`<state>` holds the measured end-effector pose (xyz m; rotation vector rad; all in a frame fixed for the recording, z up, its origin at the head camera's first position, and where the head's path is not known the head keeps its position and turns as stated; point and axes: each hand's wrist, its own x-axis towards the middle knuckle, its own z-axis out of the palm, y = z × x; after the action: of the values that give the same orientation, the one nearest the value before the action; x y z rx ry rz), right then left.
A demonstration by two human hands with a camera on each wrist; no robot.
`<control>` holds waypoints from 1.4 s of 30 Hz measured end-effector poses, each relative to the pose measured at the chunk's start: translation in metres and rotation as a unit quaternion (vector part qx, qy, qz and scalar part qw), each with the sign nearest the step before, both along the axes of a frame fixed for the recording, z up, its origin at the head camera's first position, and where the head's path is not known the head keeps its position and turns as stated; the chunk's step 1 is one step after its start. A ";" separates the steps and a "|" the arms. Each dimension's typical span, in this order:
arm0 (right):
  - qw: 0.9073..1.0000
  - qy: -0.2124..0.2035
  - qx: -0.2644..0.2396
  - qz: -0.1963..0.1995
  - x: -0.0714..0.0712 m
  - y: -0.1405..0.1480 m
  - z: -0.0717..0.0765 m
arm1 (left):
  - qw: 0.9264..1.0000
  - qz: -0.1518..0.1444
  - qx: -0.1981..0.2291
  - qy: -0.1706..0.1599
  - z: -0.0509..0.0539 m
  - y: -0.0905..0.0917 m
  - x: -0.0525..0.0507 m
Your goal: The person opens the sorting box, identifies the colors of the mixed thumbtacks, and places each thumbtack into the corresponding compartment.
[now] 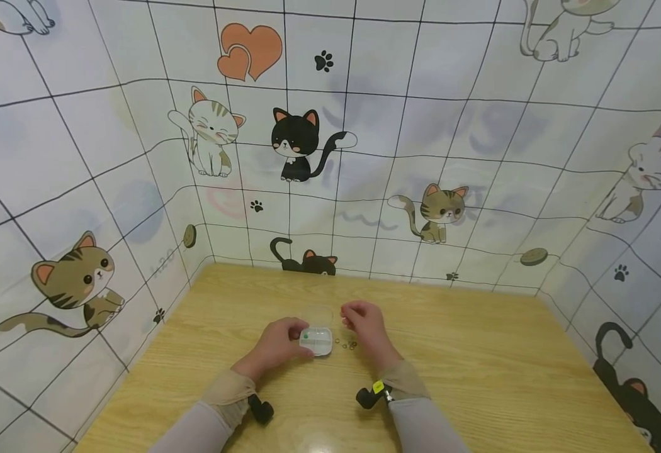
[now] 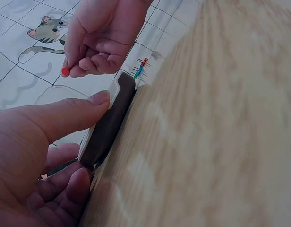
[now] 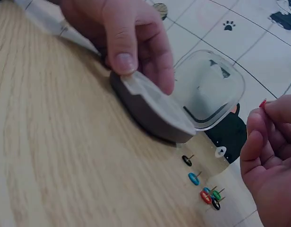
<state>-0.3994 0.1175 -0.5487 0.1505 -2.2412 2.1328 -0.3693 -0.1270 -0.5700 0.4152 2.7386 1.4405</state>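
A small compartmented box with a dark base and a raised clear lid stands on the table. My left hand grips its left side, thumb on the rim in the left wrist view. Something green lies in a back-left compartment. To the right of the box, my right hand pinches a red pushpin between thumb and finger, above the table. Beside the box lie several loose pushpins, among them a black one, a blue one and a red one.
The wooden table runs back to a wall covering printed with cats and grid lines, which also rises at both sides. Small dark cameras are strapped at both wrists.
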 end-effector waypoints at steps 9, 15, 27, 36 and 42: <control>0.975 0.096 0.192 0.047 0.011 -0.008 0.005 | 1.000 -0.002 -0.007 0.005 0.002 0.000 0.000; 0.956 0.127 0.255 0.065 0.014 -0.015 0.003 | 1.000 -0.003 -0.003 0.002 0.001 -0.001 0.002; 0.919 0.167 0.352 0.054 0.021 -0.029 0.002 | 1.000 -0.006 0.002 0.008 -0.002 -0.003 0.001; 0.915 0.176 0.360 0.043 0.022 -0.030 0.003 | 1.000 -0.007 0.000 0.009 -0.002 -0.002 -0.001; 0.929 0.156 0.332 0.041 0.019 -0.024 0.003 | 1.000 -0.001 -0.002 0.001 -0.001 -0.001 -0.001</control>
<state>-0.3809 0.0931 -0.5460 0.5653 -2.6631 1.1694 -0.3700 -0.1282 -0.5709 0.4203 2.7405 1.4358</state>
